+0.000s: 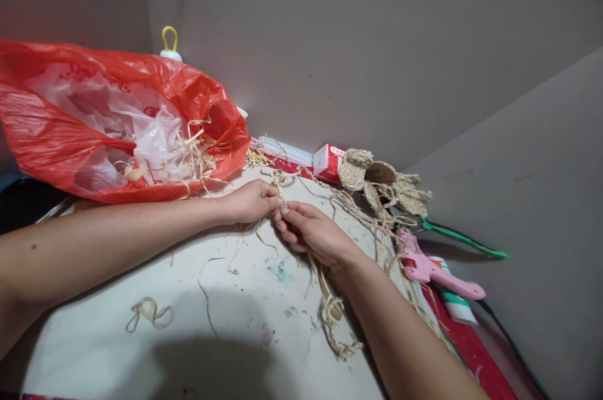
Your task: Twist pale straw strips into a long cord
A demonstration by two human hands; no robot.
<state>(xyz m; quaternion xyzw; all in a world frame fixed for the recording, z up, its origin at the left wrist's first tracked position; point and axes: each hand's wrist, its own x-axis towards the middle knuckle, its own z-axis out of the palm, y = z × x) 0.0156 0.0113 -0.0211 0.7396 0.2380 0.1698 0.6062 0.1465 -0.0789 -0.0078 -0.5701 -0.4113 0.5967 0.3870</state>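
My left hand [254, 202] and my right hand [311, 230] meet over the white tabletop, fingertips pinched together on a braided straw cord [279, 180]. One part of the cord stands up past my left fingers toward the back. Beneath my right hand and wrist, loose strands run down to a braided length [330, 318] lying on the table. Thin straw strips hang below my fingers. The exact point of the pinch is partly hidden by my fingertips.
A red plastic bag [198, 95] holding straw scraps stands at the left. Woven straw pieces [358, 167], a red-and-white box [328, 161], a pink glue gun [428, 268] and a green-handled tool [464, 238] line the back right. A loose straw loop [149, 314] lies front left.
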